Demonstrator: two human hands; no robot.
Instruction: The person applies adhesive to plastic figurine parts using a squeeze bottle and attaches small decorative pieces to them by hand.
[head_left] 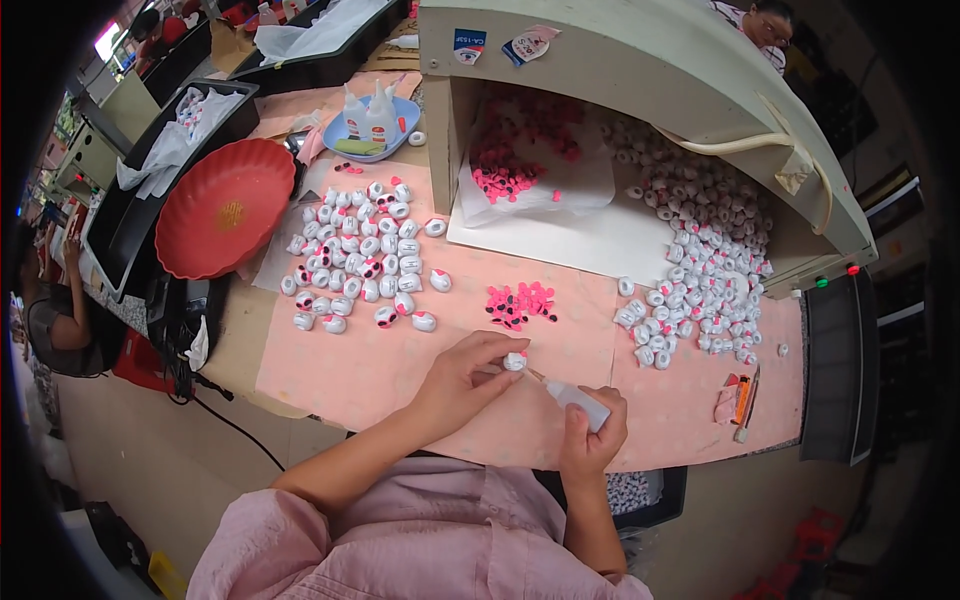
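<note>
My left hand [462, 388] pinches a small white figure piece with a pink bit on it [515, 362] between thumb and fingers. My right hand [597, 440] is closed round a small white squeeze bottle [583, 402], tilted so that its thin nozzle points at the piece. Whether the tip touches it I cannot tell. Just beyond my hands lies a pile of small pink and black parts [520, 303]. To the left, many white pieces [350, 250] stand in loose rows, some with pink and black parts on them. A heap of similar white pieces [705, 285] lies at the right.
A grey machine housing [640, 50] arches over the table's back right. At the left are a red scalloped tray [225, 215] and a blue dish [345, 148] with bottles. An orange lighter-like object [742, 398] and a brush [750, 415] lie at the right edge. Another person [765, 25] stands behind.
</note>
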